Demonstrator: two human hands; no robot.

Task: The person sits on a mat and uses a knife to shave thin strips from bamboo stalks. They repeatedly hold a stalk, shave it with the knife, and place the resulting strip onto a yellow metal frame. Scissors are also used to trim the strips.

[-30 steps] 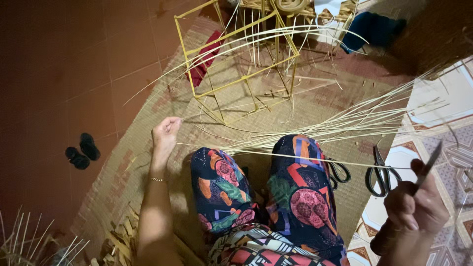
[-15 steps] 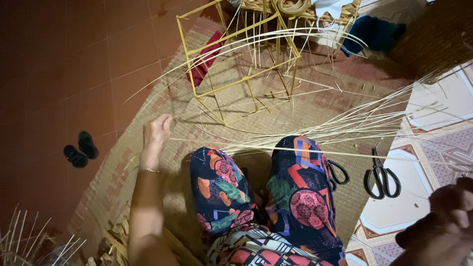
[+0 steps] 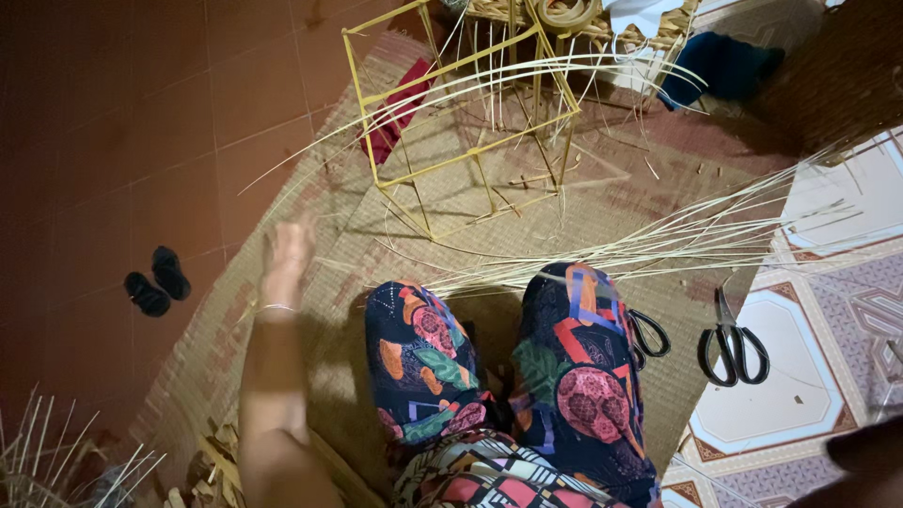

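Left hand [image 3: 287, 249] blurred, grip unclear, beside the strips [image 3: 658, 235]; right hand hidden. Best pinch one strip firmly, pulling straight.

No packages, labels, signs or screens show anywhere in this view — nothing boxed, wrapped, printed or lit. Nothing here carries a tag or a sticker either — so there is nothing of that kind to place or colour.
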